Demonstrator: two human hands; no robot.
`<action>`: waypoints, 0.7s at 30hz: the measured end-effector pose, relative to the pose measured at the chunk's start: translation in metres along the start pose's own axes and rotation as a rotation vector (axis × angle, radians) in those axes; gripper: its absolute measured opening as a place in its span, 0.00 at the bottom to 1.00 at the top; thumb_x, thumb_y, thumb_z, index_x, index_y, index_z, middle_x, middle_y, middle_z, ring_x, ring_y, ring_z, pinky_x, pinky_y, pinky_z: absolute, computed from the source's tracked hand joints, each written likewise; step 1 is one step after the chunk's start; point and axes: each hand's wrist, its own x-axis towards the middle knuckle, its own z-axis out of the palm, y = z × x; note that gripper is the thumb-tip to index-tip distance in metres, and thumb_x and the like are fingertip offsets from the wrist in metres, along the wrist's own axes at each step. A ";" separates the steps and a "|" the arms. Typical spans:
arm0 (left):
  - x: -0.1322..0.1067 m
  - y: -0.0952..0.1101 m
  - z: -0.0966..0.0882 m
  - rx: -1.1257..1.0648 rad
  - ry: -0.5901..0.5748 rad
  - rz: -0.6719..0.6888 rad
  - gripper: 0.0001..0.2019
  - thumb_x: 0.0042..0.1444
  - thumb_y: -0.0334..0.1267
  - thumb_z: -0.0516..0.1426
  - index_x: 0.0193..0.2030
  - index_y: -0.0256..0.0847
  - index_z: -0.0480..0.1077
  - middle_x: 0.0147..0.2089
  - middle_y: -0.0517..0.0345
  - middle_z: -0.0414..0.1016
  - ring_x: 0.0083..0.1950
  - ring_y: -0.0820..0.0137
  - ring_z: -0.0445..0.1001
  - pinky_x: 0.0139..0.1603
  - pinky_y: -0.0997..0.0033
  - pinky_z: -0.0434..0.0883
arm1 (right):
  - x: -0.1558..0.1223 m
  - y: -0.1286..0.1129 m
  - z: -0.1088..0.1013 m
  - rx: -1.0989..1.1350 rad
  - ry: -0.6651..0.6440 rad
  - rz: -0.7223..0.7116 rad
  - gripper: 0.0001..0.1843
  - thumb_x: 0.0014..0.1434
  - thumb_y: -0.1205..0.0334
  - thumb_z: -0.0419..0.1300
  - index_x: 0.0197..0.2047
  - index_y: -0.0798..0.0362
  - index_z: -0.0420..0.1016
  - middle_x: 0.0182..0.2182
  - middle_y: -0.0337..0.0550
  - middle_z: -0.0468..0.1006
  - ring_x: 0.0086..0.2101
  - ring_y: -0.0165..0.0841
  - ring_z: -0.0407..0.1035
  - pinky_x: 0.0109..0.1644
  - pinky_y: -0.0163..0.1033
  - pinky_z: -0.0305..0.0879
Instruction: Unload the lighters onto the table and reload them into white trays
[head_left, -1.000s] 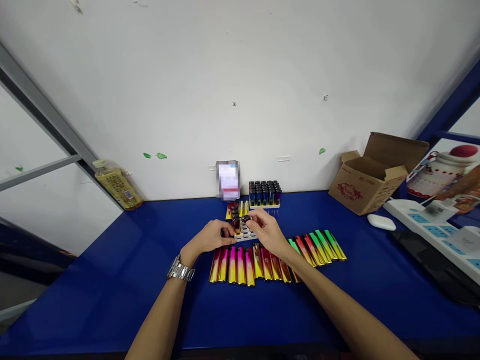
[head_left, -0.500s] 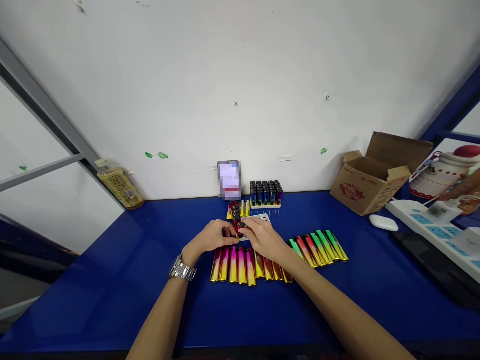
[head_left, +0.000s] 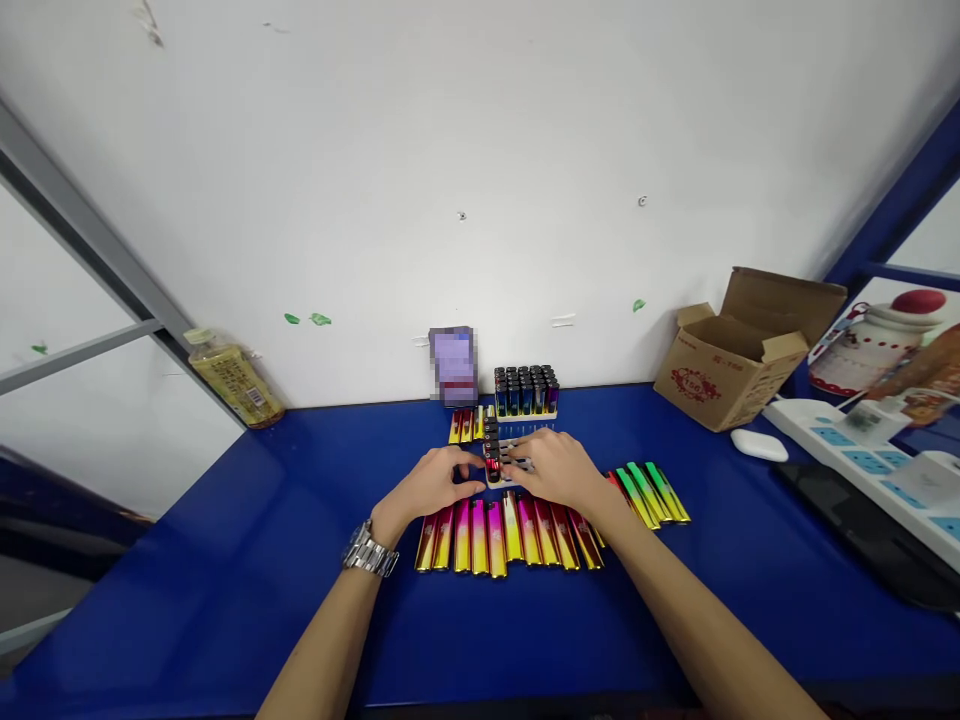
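A white lighter tray (head_left: 495, 483) sits mid-table with a row of dark-topped lighters upright along its left side. At the front of that row stands a red lighter (head_left: 493, 467). My left hand (head_left: 435, 484) is open on the left of the tray, thumb and forefinger apart with a gap to the lighter. My right hand (head_left: 559, 468) reaches over the tray's right part, its outstretched fingertips close against the red lighter; whether they touch is hard to see. Several pink-and-gold lighters (head_left: 478, 537) and red-and-gold lighters (head_left: 546, 530) lie before my hands.
Behind stand a full tray of dark lighters (head_left: 526, 392) and a phone (head_left: 454, 365) leaning on the wall. Green-and-gold lighters (head_left: 651, 493) lie to the right. Beyond are a cardboard box (head_left: 720, 385), a white case (head_left: 759, 445) and a power strip (head_left: 862, 450). A bottle (head_left: 236, 378) leans at left.
The red lighter, held between my hands before, now stands in the tray's front left corner. My left fingers have drawn apart from it, and the view has shifted slightly.
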 end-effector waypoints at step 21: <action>0.082 -0.026 -0.062 -0.877 0.542 -0.126 0.09 0.43 0.40 0.59 0.29 0.37 0.69 0.57 0.46 0.67 0.31 0.76 0.67 0.24 0.76 0.62 | 0.007 0.039 0.014 -0.013 0.077 0.036 0.17 0.63 0.60 0.51 0.45 0.52 0.80 0.49 0.51 0.77 0.52 0.46 0.65 0.46 0.46 0.66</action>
